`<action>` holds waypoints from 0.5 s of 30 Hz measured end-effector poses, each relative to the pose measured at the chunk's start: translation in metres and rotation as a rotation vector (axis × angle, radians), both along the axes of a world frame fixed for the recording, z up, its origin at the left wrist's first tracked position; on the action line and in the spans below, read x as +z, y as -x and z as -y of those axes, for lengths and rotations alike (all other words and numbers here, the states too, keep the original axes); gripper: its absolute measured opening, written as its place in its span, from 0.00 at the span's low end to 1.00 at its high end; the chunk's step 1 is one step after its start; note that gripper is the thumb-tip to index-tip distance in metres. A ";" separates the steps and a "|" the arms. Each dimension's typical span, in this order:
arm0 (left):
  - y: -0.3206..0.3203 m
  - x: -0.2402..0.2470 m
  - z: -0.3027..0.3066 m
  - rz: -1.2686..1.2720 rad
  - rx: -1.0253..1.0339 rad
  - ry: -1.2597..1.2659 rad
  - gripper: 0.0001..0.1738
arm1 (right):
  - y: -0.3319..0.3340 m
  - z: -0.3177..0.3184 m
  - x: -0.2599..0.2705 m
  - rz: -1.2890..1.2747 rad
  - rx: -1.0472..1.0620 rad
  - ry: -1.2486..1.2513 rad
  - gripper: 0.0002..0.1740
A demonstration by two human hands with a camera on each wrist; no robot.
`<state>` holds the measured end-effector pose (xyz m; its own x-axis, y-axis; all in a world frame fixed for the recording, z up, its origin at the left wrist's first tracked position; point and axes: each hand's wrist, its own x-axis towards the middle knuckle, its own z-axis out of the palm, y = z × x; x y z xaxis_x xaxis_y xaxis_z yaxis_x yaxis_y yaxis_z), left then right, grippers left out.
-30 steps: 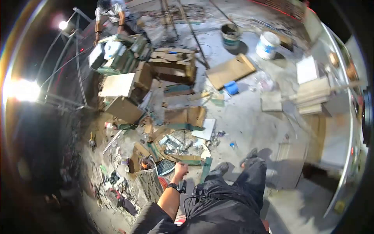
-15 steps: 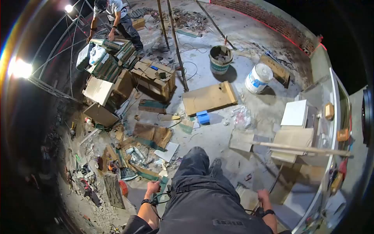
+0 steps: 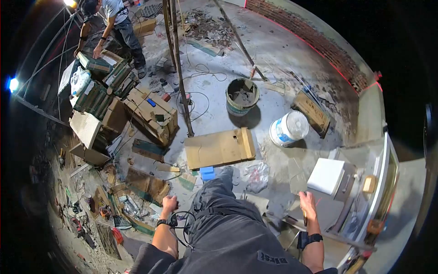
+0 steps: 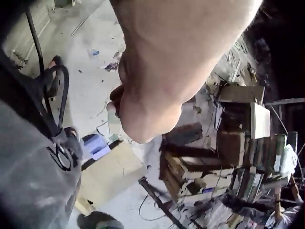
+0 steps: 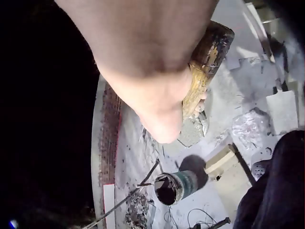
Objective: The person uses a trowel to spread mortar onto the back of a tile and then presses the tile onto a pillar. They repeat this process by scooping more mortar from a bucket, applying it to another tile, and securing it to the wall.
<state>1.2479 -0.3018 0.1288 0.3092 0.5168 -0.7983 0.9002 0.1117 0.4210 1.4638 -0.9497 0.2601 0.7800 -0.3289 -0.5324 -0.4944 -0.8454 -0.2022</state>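
My right hand [image 3: 309, 206] grips a trowel whose flat grey blade [image 3: 297, 177] points away from me. In the right wrist view the worn wooden handle [image 5: 206, 62] runs under the hand [image 5: 159, 109], and part of the blade [image 5: 191, 135] shows past it. My left hand [image 3: 169, 203] hangs beside my leg with loosely curled fingers, and no object shows in it. The left wrist view has that hand [image 4: 150, 109] mostly from behind, its fingers partly hidden.
Ahead lie a flat cardboard box [image 3: 214, 150] and a blue block [image 3: 207, 173]. A mortar bucket [image 3: 242, 97] and a white bucket [image 3: 289, 129] stand beyond. White tiles [image 3: 326, 176] are at right, rubble and stacked boxes [image 3: 153, 114] at left. Another person [image 3: 119, 23] bends over boxes.
The view has moved forward, bringing the buckets and flat box nearer. My right hand has come into view and forward, with the trowel now visible. The left hand stays low beside my body.
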 end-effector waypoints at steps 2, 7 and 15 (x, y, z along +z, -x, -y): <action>-0.065 0.013 0.000 0.050 -0.013 0.066 0.17 | -0.074 -0.032 0.027 0.018 0.105 0.012 0.33; -0.154 0.056 0.001 0.132 0.214 -0.024 0.16 | -0.263 -0.112 0.054 0.024 0.325 0.014 0.27; -0.128 0.074 0.112 -0.090 0.656 -0.163 0.14 | -0.587 -0.260 -0.073 -0.075 0.835 0.144 0.19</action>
<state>1.3755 -0.4141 0.2028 -0.1731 0.6905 -0.7023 0.7003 0.5877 0.4052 2.0504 -0.6895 0.1871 0.7612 0.2708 -0.5892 0.2956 -0.9536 -0.0563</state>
